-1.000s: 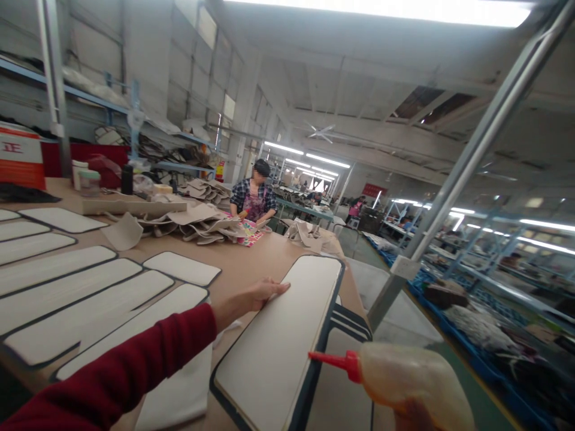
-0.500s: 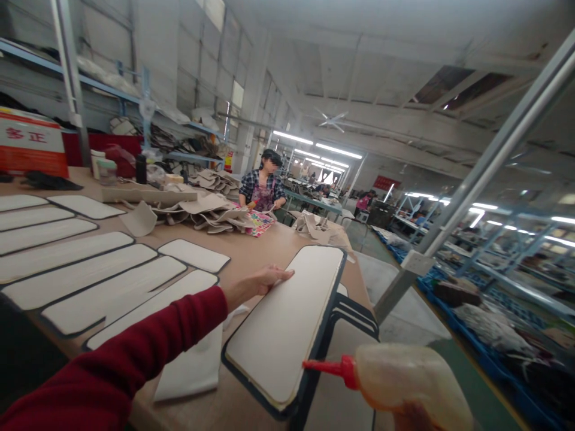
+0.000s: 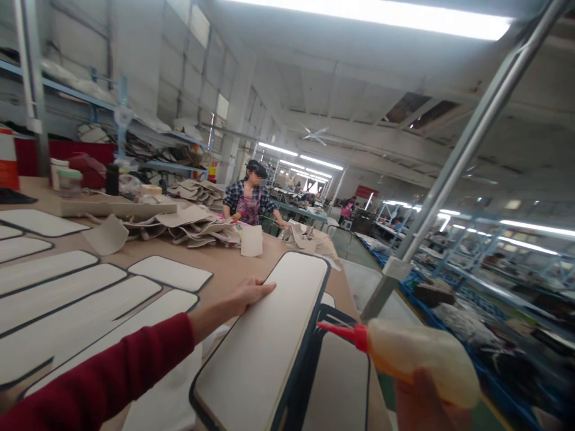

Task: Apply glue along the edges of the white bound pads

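Strip lighting [image 3: 404, 14] hangs above the tabletop [image 3: 275, 246]. Near its right edge, my left hand [image 3: 251, 294] pinches a panel [image 3: 265, 338] by one long side, thumb on top, seemingly to steady it. My right hand [image 3: 422, 398] curls round a bottle [image 3: 426, 353], nozzle [image 3: 344, 333] pointing sideways beside the panel's other long side, perhaps for control. Other panels [image 3: 171, 274] lie flat leftward, apparently within reach.

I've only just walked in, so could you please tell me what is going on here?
The person's left hand grips a dark-edged white panel by its left side. The right hand holds a bottle of amber liquid, its red nozzle pointing toward the panel's right edge. Similar panels lie on the table, and a co-worker is beyond them.
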{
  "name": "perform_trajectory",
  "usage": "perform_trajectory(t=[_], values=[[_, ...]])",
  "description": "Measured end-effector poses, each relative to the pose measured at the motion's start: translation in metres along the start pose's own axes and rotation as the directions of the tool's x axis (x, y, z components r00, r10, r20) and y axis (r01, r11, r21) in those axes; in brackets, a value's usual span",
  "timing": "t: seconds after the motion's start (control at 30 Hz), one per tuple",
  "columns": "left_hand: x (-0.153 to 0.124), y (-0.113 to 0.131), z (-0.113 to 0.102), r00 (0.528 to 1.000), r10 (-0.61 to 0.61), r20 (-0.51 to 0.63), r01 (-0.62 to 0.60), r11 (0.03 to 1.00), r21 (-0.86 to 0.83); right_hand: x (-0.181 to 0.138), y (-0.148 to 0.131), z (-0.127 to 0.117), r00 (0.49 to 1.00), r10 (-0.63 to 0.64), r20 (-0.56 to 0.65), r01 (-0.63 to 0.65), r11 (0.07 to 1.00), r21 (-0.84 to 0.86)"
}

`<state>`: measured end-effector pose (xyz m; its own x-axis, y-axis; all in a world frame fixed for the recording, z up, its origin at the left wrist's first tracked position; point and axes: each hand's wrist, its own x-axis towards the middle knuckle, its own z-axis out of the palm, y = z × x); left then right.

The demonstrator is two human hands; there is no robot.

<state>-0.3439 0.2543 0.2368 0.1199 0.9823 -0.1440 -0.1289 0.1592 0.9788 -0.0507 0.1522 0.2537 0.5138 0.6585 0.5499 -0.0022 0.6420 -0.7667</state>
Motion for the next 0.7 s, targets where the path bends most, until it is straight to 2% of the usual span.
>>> perform_trajectory(t=[0.13,0.23,0.47,0.7], values=[[-0.013,0.003,0.004,1.0,0.006,0.03,-0.007,0.998,0.056,0.029,-0.002,0.003,0.998,0.002,-0.067,0.005,0.994,0.105],[-0.02,0.005,0.006,0.998,-0.001,0.059,0.0,1.0,0.015,0.037,0.002,0.002,0.997,0.0,-0.079,0.004,0.999,0.052],[-0.018,0.002,0.001,0.998,0.008,0.057,-0.007,1.0,-0.014,0.025,0.003,0.0,0.983,0.127,-0.135,-0.131,0.991,-0.023],[-0.015,-0.001,-0.001,0.998,-0.007,0.061,0.009,0.999,-0.033,0.008,0.01,-0.013,0.975,0.217,-0.039,-0.216,0.976,0.02]])
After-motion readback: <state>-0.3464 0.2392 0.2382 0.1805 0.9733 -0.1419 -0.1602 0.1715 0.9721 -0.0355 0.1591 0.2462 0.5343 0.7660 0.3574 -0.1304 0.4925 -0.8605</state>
